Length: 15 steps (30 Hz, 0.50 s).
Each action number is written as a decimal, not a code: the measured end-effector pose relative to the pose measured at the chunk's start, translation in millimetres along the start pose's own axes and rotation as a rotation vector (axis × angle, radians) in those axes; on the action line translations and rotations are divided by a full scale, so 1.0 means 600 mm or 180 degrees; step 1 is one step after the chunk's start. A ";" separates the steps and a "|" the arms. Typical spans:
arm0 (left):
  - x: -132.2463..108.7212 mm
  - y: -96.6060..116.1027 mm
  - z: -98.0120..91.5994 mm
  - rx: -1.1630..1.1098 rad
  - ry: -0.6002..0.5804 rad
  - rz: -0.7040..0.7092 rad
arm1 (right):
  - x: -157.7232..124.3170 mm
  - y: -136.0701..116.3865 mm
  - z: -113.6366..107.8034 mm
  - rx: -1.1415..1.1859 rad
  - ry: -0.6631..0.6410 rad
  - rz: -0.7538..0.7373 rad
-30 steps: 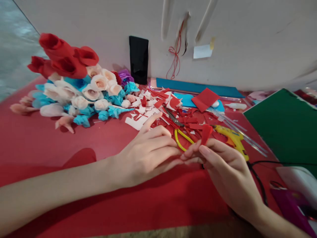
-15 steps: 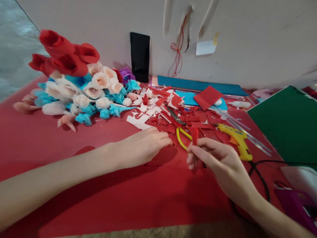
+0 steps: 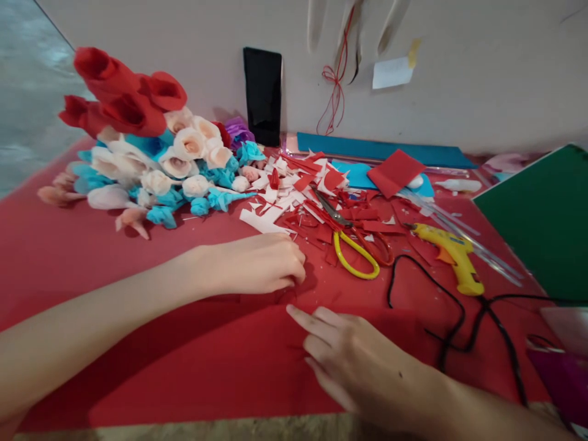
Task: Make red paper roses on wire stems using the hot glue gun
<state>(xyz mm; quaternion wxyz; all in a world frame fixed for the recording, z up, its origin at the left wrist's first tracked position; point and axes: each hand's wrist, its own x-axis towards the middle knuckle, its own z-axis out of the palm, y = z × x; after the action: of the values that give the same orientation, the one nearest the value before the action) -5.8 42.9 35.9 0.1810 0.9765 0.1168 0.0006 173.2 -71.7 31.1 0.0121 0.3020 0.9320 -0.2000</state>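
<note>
My left hand (image 3: pixel 264 263) is closed, its curled fingertips down at the upper edge of a red sheet (image 3: pixel 184 367) on the red table; whatever it pinches is hidden. Just below and to the right, my right hand (image 3: pixel 337 352) rests on the sheet with its fingers spread and nothing in them. The index finger points toward the left fingertips. Scissors (image 3: pixel 356 254) with one yellow and one red handle loop lie beyond the hands, their blades among red and white paper scraps (image 3: pixel 294 190).
Paper flowers (image 3: pixel 160 159) are heaped at the left back. A black phone (image 3: pixel 263 97) leans on the wall. To the right are a yellow glue gun (image 3: pixel 452 251), black cords (image 3: pixel 482 315), clear sticks (image 3: pixel 482 248) and a green board (image 3: pixel 542 214).
My right hand has come down and left onto the sheet, and the red strip it held no longer shows. My left hand has shifted slightly left. The view has moved a little.
</note>
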 end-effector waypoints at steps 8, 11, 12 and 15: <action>0.001 0.009 -0.011 -0.0059 -0.0247 0.0135 | -0.001 0.001 0.007 -0.0147 -0.0011 -0.0191; 0.001 0.012 -0.013 -0.0099 -0.0364 0.0141 | 0.000 0.001 0.008 -0.0114 -0.0021 -0.0159; 0.001 0.013 -0.014 -0.0130 -0.0383 0.0122 | 0.000 0.001 0.008 -0.0114 -0.0018 -0.0153; 0.000 0.014 -0.013 -0.0228 -0.0397 0.0059 | -0.001 0.000 0.008 -0.0148 -0.0015 -0.0117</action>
<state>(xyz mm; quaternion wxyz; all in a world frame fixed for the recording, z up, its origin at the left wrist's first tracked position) -4.0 37.9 46.5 0.2227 0.9686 0.0962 -0.0544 173.4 -73.8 27.0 0.0177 0.2840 0.9418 -0.1791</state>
